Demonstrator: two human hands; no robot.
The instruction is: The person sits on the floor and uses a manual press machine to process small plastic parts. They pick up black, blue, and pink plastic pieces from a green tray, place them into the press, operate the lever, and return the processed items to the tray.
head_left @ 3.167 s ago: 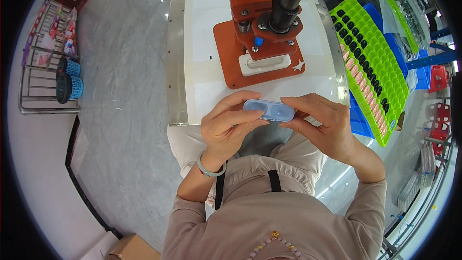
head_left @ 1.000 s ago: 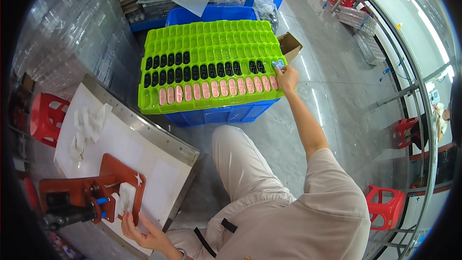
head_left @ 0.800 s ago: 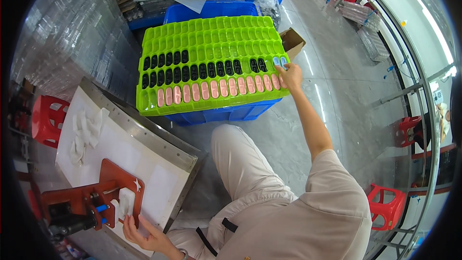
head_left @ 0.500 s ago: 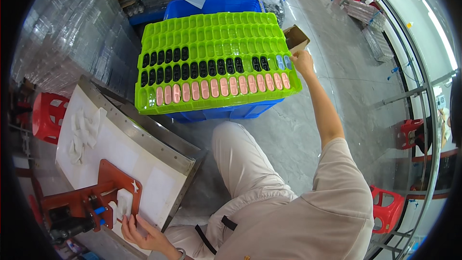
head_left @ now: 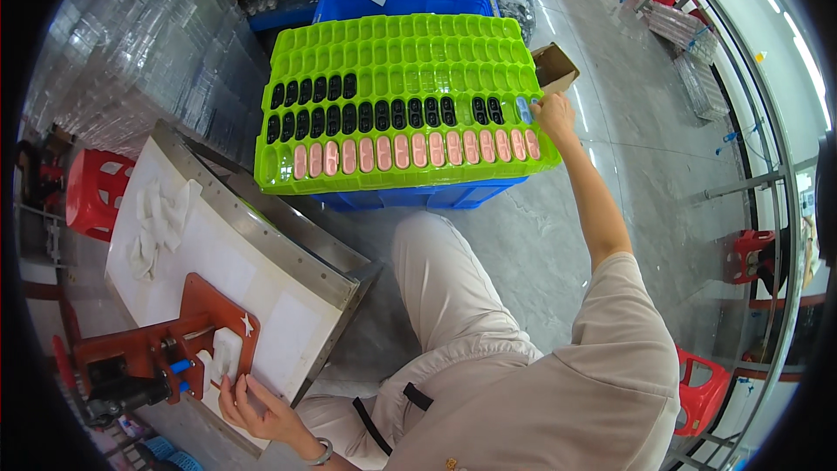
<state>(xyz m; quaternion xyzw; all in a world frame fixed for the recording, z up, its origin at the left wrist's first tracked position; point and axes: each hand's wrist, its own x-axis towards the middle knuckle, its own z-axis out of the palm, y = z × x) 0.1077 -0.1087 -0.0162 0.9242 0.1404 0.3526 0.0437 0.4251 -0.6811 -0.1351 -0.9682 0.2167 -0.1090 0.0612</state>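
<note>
A bright green tray (head_left: 418, 178) with rows of oval pockets lies across a blue bin. My right hand (head_left: 556, 115) is at its right edge, fingers pinched on the outermost of two light blue oval pieces and partly covering it. Black oval pieces (head_left: 398, 113) fill much of two rows, and pink oval pieces (head_left: 418, 150) line the nearest row. At lower left, my left hand (head_left: 261, 412) has its fingers apart, fingertips beside a white block (head_left: 227, 350) on a reddish-brown clamp fixture (head_left: 196, 296). Nothing shows in that hand.
The fixture stands on a white-topped bench (head_left: 288, 323) with a metal edge, where crumpled white gloves (head_left: 161, 222) lie. The blue bin (head_left: 427, 197) supports the tray. Stacked clear plastic trays (head_left: 157, 44) rise at left. A cardboard box (head_left: 556, 68) sits behind my right hand.
My right hand has come in over the tray's edge onto the outer light blue piece, now partly covered. My left hand stays beside the white block. The whole view has shifted slightly.
</note>
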